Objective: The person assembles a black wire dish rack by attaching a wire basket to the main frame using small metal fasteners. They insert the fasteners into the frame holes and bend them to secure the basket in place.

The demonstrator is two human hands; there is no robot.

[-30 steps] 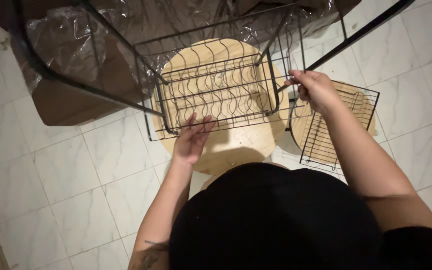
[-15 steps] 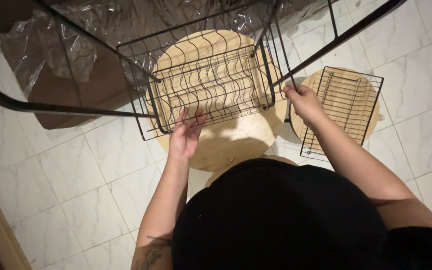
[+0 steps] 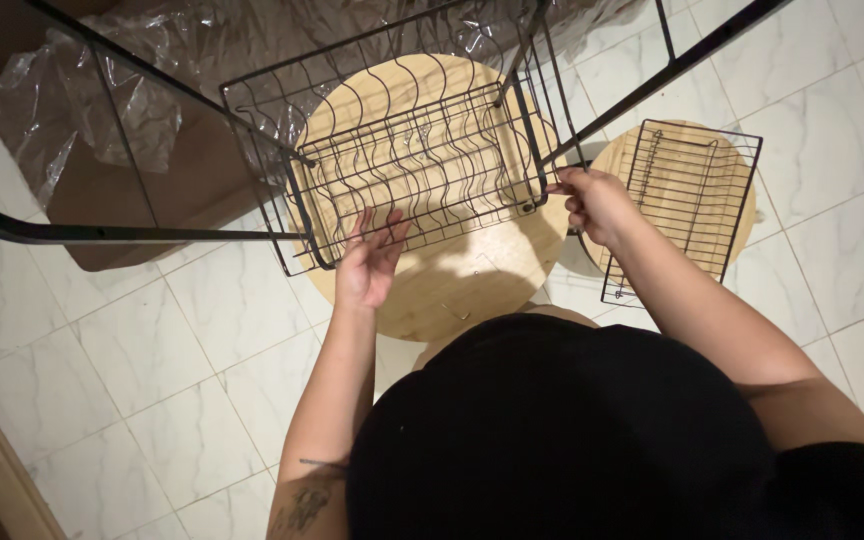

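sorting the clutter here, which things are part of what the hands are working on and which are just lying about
In hand: wire basket, black metal frame, left hand, right hand.
Lying about: flat wire grid, clear plastic wrap, cardboard box.

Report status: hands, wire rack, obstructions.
Left hand fingers on wire rack front edge. Right hand pinching its right corner. Rack above round wooden board. Nothing blocking.

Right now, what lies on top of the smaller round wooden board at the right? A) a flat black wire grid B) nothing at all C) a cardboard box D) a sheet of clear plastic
A: a flat black wire grid rests across the smaller round wooden board, just beyond the right hand, which holds the corner of the wire basket.
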